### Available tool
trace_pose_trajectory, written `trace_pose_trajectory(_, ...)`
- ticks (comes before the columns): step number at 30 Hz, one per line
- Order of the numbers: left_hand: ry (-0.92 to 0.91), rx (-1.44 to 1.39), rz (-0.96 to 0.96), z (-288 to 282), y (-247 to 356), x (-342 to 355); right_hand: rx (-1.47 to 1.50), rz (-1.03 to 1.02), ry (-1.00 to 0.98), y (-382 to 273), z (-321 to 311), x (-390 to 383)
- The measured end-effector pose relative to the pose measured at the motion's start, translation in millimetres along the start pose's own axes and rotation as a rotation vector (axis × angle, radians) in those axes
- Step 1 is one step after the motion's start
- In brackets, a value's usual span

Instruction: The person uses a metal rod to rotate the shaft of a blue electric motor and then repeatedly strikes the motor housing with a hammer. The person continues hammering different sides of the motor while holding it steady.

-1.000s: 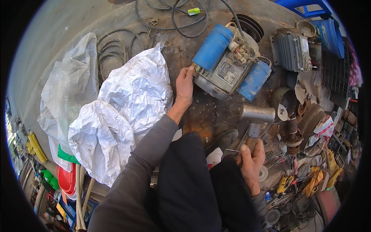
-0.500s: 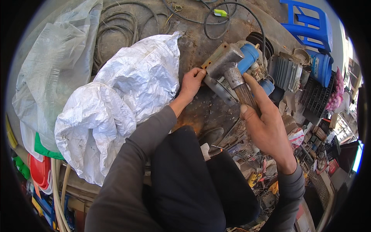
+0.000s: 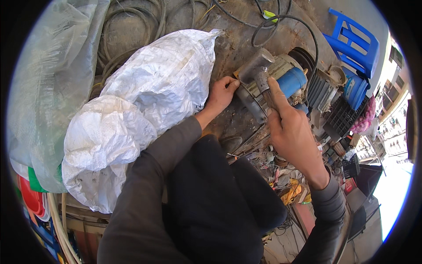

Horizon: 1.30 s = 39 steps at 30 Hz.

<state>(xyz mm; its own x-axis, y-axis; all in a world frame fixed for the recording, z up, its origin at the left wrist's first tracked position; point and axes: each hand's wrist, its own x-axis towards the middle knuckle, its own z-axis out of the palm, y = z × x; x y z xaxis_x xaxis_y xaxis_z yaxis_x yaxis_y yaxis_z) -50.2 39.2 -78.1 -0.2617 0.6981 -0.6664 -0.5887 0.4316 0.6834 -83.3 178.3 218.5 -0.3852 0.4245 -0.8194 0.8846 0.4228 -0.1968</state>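
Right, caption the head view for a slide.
Right hand grips a hammer over an electric motor; left hand at the motor's edge.

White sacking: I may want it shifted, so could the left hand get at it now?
Probably yes: the left hand is close beside the white sacking, with nothing seen between them, though it is occupied at the edge of the motor.

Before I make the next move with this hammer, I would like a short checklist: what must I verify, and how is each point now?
1. Right hand grips the hammer by its handle: ok.
2. Left hand well away from the hammer head: not ok, its fingertips are close beside it.
3. Hammer head off the electric motor: cannot tell, they overlap in view.
4. Motor braced underneath: cannot tell, its underside is hidden.
5. White sack apart from the motor: ok.
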Motion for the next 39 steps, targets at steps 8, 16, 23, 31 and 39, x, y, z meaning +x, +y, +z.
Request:
trace_pose_trajectory(8,0.010,-0.067,0.013,0.7,-4.5,1.7,-0.141,-0.137,0.014,-3.1,21.3,-7.6)
trace_pose_trajectory(16,0.013,-0.020,0.024,1.8,-4.9,3.8,-0.255,-0.077,0.025,-5.6,22.6,-12.3)
trace_pose_trajectory(23,0.019,0.004,0.046,1.3,-5.5,5.4,-0.043,-0.098,0.269,4.5,23.6,-19.4)
trace_pose_trajectory(31,0.007,-0.030,0.150,1.1,-8.5,10.6,-0.140,-0.147,0.016,-10.0,35.1,-24.1)
trace_pose_trajectory(39,-0.026,0.019,0.013,1.5,-9.8,8.9,-0.364,-0.004,-0.085,-11.8,28.4,-13.7)
